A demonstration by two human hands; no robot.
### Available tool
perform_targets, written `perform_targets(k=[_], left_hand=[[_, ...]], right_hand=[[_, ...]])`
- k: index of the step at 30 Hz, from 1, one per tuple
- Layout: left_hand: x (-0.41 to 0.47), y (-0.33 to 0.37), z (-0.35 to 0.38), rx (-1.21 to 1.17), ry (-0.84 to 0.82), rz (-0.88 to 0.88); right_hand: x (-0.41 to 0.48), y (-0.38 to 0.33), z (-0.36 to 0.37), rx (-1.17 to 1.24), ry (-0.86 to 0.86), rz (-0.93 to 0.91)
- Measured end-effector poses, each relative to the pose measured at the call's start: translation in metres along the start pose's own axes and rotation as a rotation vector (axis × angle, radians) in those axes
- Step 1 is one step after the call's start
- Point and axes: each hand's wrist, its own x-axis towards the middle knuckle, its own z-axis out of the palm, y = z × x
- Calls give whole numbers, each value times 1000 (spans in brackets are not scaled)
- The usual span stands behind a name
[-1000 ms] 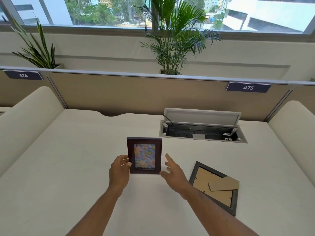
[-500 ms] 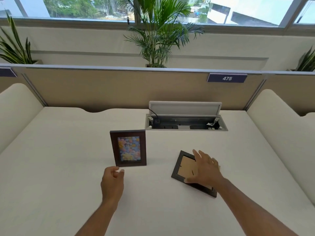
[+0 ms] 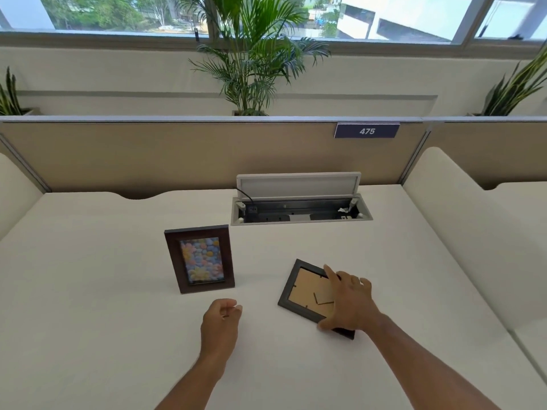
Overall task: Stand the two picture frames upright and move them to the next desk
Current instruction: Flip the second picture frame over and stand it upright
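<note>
A dark brown picture frame (image 3: pixel 201 258) with a colourful picture stands upright on the white desk (image 3: pixel 88 291), left of centre. A second, black frame (image 3: pixel 305 288) lies face down to its right, its cardboard back and folded stand showing. My right hand (image 3: pixel 347 300) rests over the right part of this flat frame, thumb at the near edge and fingers at the far edge. My left hand (image 3: pixel 220 321) hovers just in front of the standing frame, fingers loosely curled, holding nothing.
An open cable box (image 3: pixel 299 202) with a raised lid is sunk into the desk behind the frames. A beige partition (image 3: pixel 177 149) with a "475" label (image 3: pixel 367 131) closes the back. Rounded white dividers stand at the left and right (image 3: pixel 473 238), with another desk beyond the right one.
Both hands left the standing frame. My right hand moved right onto the face-down frame and now grips its edges. My left hand drew back toward me.
</note>
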Motion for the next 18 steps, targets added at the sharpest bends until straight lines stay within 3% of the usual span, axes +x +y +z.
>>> perform_targets(k=[8, 13, 18], left_hand=[[-32, 13, 43, -164, -249, -140], [-48, 30, 64, -342, -416, -92], [-48, 40, 61, -385, -368, -61]], right_hand=[[-20, -36, 13, 256, 155, 153], [-39, -79, 15, 352, 311, 249], [-56, -100, 9, 405, 365, 298]])
